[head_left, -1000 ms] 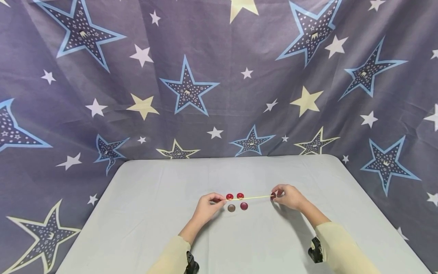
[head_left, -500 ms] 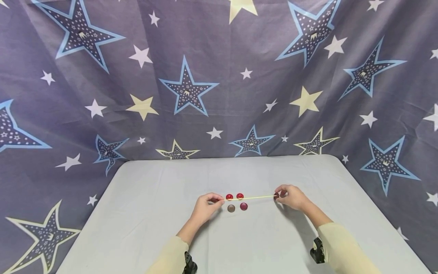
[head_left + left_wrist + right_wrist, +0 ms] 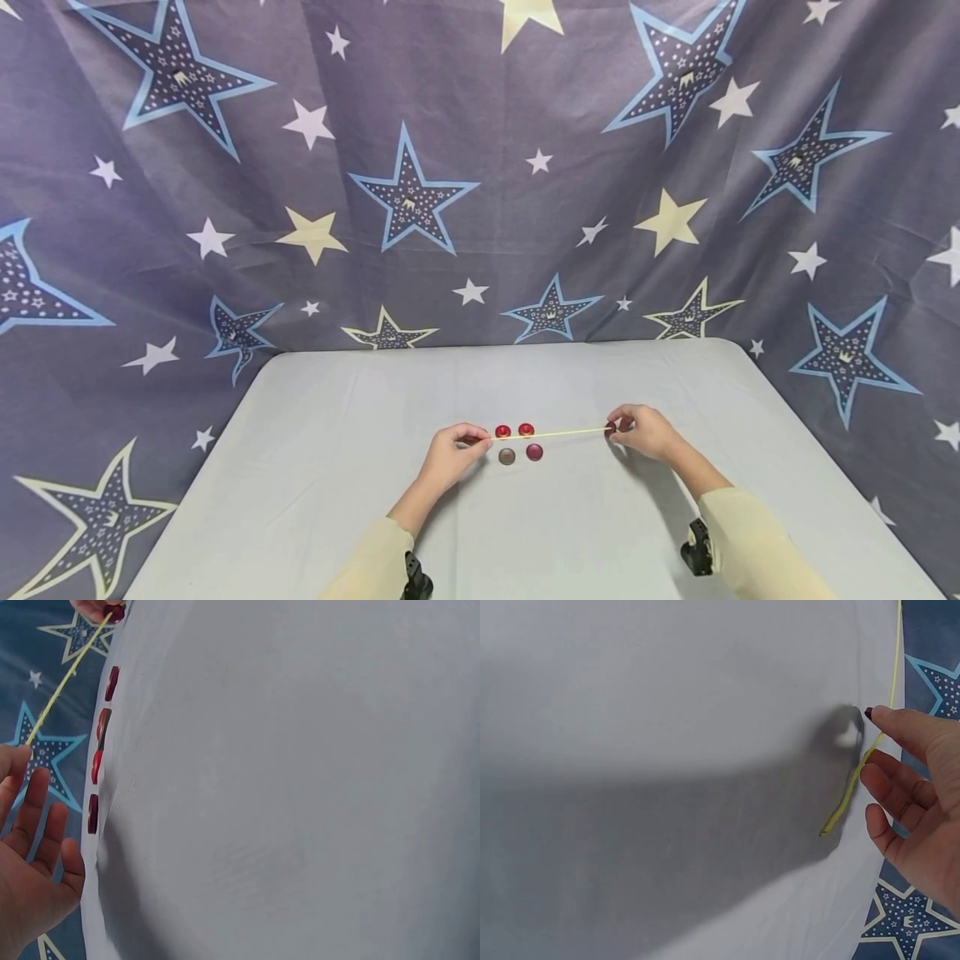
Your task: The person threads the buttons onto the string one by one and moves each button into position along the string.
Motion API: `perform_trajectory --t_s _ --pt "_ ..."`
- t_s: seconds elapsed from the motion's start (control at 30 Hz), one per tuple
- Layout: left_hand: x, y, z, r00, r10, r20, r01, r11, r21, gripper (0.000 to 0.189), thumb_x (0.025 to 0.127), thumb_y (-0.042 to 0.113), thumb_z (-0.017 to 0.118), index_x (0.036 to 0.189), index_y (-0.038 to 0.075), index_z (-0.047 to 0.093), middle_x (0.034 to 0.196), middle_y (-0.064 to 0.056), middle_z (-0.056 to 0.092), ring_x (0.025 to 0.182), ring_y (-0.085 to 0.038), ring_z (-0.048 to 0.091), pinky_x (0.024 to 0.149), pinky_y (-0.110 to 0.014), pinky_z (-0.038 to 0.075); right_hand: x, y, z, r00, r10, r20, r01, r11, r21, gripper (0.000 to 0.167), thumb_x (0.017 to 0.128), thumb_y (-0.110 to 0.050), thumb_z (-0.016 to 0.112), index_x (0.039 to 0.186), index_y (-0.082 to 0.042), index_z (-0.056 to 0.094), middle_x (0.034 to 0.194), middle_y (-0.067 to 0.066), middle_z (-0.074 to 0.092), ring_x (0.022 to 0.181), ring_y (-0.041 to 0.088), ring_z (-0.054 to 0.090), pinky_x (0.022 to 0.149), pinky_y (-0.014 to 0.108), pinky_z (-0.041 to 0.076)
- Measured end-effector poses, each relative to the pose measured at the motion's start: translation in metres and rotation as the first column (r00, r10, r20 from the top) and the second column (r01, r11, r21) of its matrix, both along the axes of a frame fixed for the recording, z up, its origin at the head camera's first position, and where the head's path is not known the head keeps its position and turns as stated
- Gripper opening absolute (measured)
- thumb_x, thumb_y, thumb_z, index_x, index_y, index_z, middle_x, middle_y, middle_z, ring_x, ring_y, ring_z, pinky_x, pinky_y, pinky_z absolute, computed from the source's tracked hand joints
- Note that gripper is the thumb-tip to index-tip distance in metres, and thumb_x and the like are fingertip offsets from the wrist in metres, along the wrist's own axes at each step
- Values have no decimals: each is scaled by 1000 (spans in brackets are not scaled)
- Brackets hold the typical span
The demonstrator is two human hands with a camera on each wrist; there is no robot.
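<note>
A yellow string runs nearly straight between the two hands, above the table. My left hand pinches it between thumb and index finger; the other fingers are spread loosely in the left wrist view. My right hand pinches a dark red button on the string's line, mostly covered by the fingertips. Past those fingers, a loose string end hangs down in the right wrist view. Whether the string passes through the button cannot be made out.
Two red buttons lie on the white table under the string. Nearer are a brown button and a maroon button. A star-patterned curtain stands behind the table.
My right hand has moved slightly right with the dark red button, and the string span between the hands has grown longer. My left hand has shifted only slightly left.
</note>
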State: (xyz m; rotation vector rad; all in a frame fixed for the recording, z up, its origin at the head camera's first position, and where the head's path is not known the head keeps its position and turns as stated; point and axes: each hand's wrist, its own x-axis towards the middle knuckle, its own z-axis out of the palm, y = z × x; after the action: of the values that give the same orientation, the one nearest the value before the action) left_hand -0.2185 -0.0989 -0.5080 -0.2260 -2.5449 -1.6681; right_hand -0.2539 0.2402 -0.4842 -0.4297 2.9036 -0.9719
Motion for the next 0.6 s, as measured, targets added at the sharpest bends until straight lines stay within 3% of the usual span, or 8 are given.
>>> perform_trajectory --t_s 0.6 --pt "1 3 -4 999 -39 8 38 999 25 8 79 16 74 83 9 71 88 -7 70 79 -11 59 67 -19 46 4 8 -1 999 -26 42 26 1000 16 27 74 -7 71 98 1 65 75 5 62 68 13 51 65 30 41"
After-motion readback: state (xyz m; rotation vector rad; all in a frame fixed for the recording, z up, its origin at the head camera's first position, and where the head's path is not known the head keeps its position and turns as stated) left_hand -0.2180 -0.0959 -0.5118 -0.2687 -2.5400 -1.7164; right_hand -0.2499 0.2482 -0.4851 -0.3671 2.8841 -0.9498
